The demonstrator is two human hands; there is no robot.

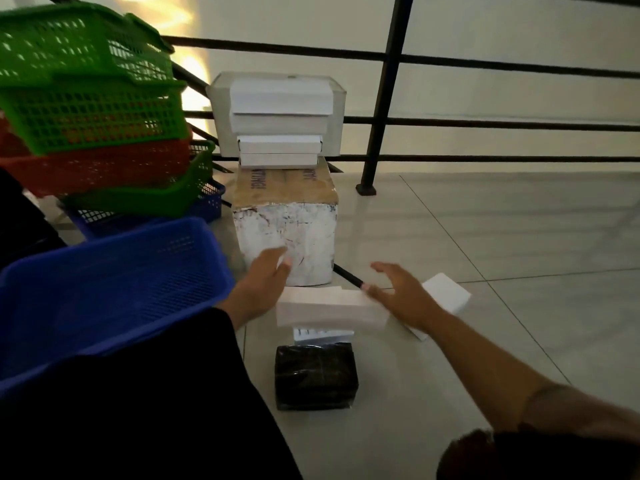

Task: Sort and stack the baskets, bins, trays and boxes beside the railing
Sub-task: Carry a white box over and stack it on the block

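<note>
A flat white box (329,308) is being flanked on the tiled floor (519,271) by the left hand (265,282) and right hand (403,292), fingers spread and gripping nothing; it is lying before the taped carton (285,233), near the railing (384,98); a blue basket (104,292) is sitting left.

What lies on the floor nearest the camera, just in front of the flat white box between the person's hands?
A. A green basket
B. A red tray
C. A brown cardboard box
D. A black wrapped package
D: a black wrapped package sits on the floor tiles just below the flat white box, which lies between the open left hand and the open right hand.
</note>
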